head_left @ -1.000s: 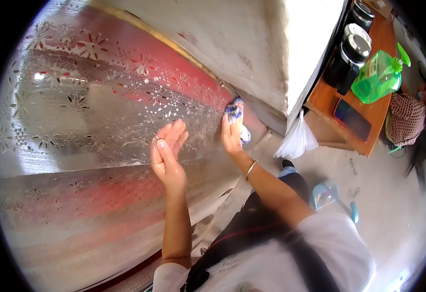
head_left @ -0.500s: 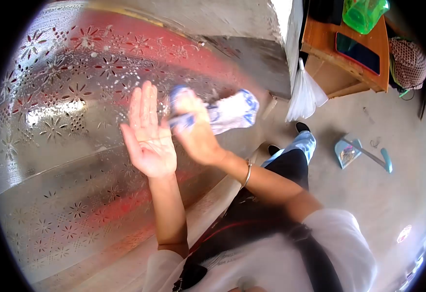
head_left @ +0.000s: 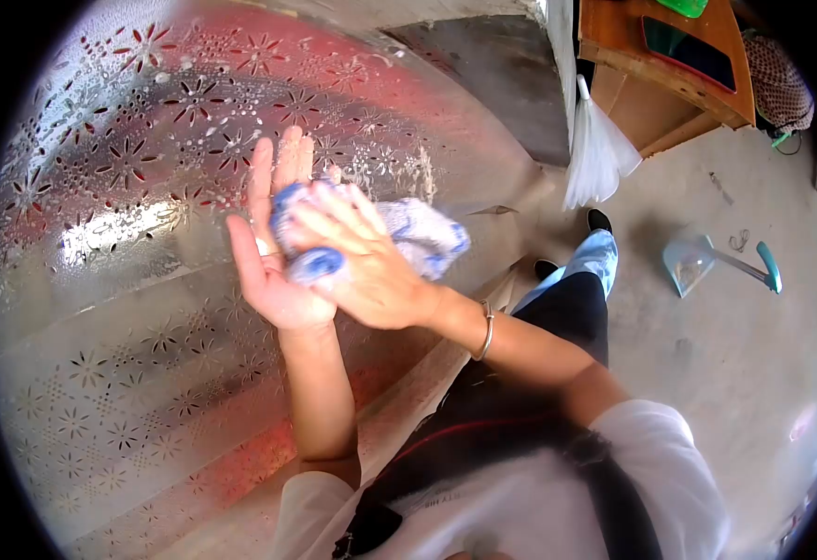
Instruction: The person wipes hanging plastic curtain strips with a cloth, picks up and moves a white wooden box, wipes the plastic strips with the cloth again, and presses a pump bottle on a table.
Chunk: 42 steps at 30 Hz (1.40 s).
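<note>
My left hand point(head_left: 287, 271) is held palm up with its fingers stretched out, over a wet, shiny sheet point(head_left: 100, 317) patterned with flower shapes. Across its palm lies a white cloth with blue patches point(head_left: 422, 233), bunched up at one end and hanging loose to the right. My right hand point(head_left: 362, 257), a bangle on its wrist, presses this cloth against the left palm with its fingers over it. Part of the left palm is hidden beneath the cloth and the right hand.
Water drops cover the upper part of the sheet. At the upper right stands a wooden table point(head_left: 614, 37) with a phone point(head_left: 689, 53) and part of a green container point(head_left: 684, 5). A white plastic bag point(head_left: 600, 159) hangs beside it. A dustpan point(head_left: 689, 266) lies on the floor.
My right hand has moved left and down with the cloth, from beside the left hand onto its palm. The left hand has stayed nearly in place. The view has shifted slightly.
</note>
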Each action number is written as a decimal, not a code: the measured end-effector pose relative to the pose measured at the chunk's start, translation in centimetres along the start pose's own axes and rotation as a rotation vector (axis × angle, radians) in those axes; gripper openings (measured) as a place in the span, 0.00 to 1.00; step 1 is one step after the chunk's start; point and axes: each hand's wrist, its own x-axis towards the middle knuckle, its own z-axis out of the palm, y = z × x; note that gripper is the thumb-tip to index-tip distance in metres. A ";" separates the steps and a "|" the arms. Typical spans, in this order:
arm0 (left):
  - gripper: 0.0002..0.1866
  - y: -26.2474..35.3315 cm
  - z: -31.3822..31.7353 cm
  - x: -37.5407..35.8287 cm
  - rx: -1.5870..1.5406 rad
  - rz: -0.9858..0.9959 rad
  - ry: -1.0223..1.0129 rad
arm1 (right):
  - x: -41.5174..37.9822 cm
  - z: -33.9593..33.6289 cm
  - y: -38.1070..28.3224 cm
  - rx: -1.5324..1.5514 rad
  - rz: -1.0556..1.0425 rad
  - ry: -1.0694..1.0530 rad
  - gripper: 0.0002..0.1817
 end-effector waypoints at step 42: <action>0.38 -8.1 -2.7 1.2 -0.043 -0.288 -0.021 | -1.2 -0.1 6.6 0.074 0.292 0.198 0.23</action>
